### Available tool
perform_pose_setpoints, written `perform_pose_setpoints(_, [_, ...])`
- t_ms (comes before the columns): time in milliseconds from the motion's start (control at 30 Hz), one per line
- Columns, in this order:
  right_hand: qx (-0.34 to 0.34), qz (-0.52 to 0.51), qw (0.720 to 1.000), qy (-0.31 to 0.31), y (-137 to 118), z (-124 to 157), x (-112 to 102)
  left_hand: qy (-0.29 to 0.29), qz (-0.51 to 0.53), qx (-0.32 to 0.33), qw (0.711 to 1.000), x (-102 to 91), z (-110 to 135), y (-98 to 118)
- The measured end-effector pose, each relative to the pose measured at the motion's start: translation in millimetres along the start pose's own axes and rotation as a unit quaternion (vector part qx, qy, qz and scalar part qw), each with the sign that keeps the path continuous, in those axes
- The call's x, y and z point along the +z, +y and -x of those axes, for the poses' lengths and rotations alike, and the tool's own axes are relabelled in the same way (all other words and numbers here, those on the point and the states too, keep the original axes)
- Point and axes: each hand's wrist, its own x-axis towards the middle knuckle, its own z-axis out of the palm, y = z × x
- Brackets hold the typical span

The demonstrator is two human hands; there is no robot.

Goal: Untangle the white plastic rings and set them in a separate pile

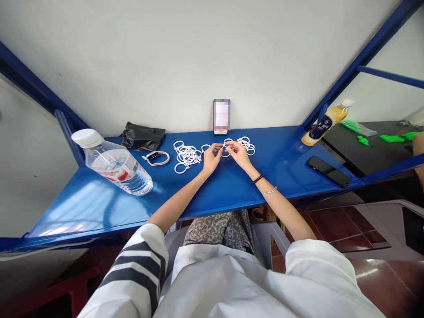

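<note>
My left hand [212, 159] and my right hand [238, 154] meet over the blue table, fingertips pinched on a white plastic ring [228, 140]. The fingers cover parts of the ring, so its join cannot be made out. Left of my left hand lies a tangled pile of white open rings [188, 155], with small knobs at some ends. One more white ring [204, 147] lies just behind my left hand, partly hidden by it. Beyond my right hand is a smaller cluster of white rings [247, 146].
A phone [221, 117] leans upright against the wall. On the left stand a large water bottle [115, 165], a black plastic bag [142, 137] and a watch [156, 158]. To the right are a juice bottle [326, 123], a dark phone [327, 171] and green pieces [392, 138] on a neighbouring table.
</note>
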Motion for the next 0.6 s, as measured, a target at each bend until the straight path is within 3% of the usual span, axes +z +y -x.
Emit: perform_pose_setpoints(600, [-0.009,0.037,0.997,-0.060,-2.8,4.0,8.6,0.047,-0.010,-0.038,0.998,-0.5,-3.0,-4.4])
